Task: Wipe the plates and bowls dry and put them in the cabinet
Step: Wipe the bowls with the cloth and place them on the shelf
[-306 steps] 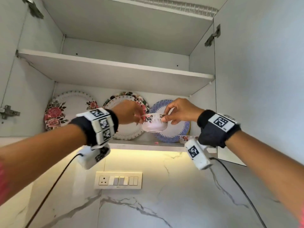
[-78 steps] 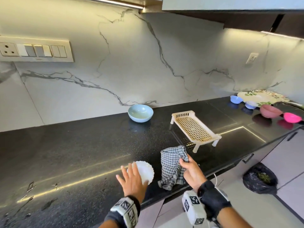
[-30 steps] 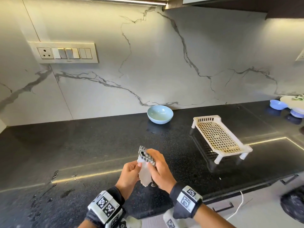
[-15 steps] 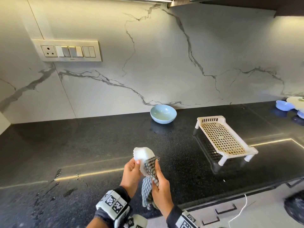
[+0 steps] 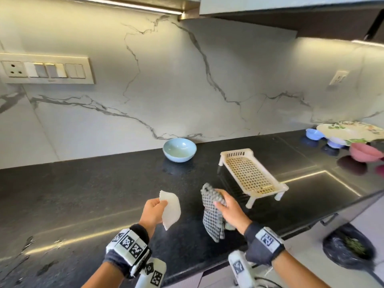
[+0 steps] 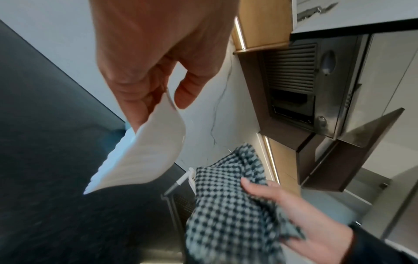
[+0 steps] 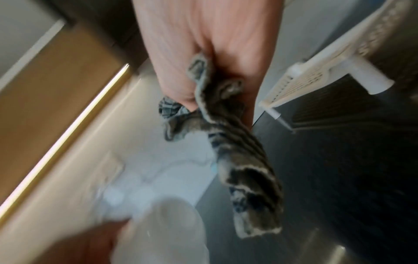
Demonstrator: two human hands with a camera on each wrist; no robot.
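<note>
Above the speckled black bench [image 5: 83,194], the left hand [image 5: 152,210] pinches a small white scalloped bowl [image 5: 171,209] by its rim; the right hand [image 5: 229,208], just beside, grips a checked woven cloth [image 5: 212,215]. No writing is legible. At the left wrist, thumb and fingers [image 6: 140,100] clamp the bowl's ribbed edge. The right wrist view, blurred, shows cloth bunched in the fist.

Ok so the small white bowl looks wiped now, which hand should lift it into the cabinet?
Left, probably. The left hand already pinches the white bowl by its rim, clear of the counter, while the right hand grips the checked cloth.
</note>
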